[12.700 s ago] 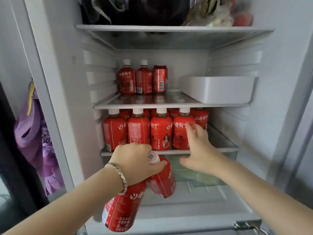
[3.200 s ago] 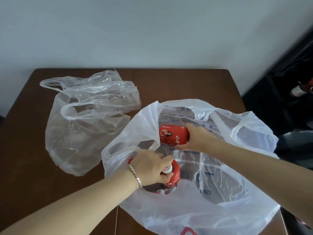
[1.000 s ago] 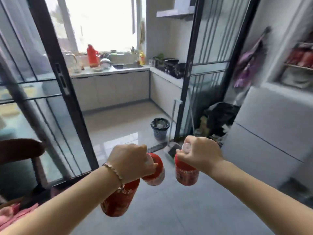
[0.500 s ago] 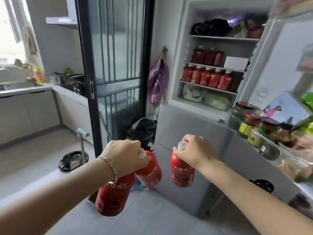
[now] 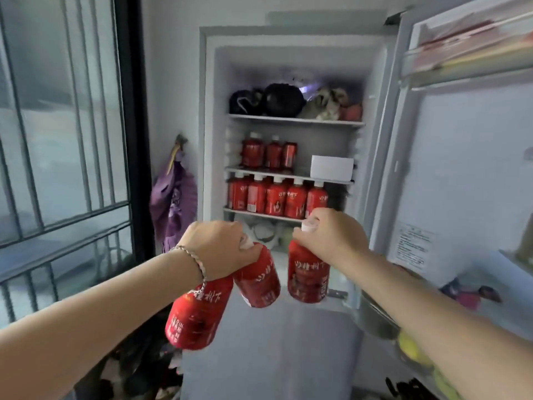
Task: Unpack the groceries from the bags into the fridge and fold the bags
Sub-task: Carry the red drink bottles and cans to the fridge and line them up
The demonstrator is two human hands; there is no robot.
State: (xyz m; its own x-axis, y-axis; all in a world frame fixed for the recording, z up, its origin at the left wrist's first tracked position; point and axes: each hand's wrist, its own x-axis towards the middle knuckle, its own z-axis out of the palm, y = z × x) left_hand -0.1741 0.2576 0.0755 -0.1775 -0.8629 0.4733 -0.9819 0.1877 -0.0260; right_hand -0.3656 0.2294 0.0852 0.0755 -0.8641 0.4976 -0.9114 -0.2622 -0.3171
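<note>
Two bottles [image 5: 199, 316] clutched in left grip [image 5: 222, 246], third bottle [image 5: 307, 287] in right grip [image 5: 331, 238], script [image 5: 311, 265] unreadable

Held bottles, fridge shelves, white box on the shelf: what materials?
Bottles: probably plastic. They are glossy, printed red all round, with soft highlights and a white screw cap.
Shelves: thin pale slabs, white along the front. Glass or clear plastic; the blur leaves it open.
Box: opaque matte white with straight edges, likely plastic.
</note>
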